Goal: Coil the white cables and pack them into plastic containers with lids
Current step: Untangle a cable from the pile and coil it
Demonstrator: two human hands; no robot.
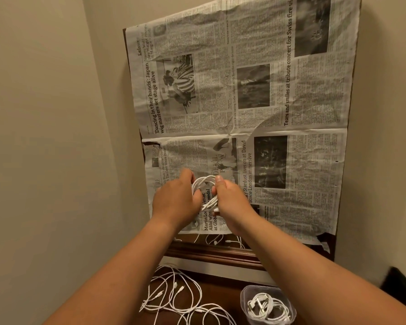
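White cable coil (205, 187) sits centre-frame over the newspaper (302, 160), gripped on either side by the curled left hand (176, 200) and right hand (230, 202). The plastic container (243, 299), apparently lidless, lies lower right, nearer the right hand.

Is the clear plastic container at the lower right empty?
No, the clear plastic container holds a coiled white cable bunched inside its walls.

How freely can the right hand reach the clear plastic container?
Probably yes, after letting go: the right hand grips the white cable coil with the left hand, but nothing covers the clear plastic container.
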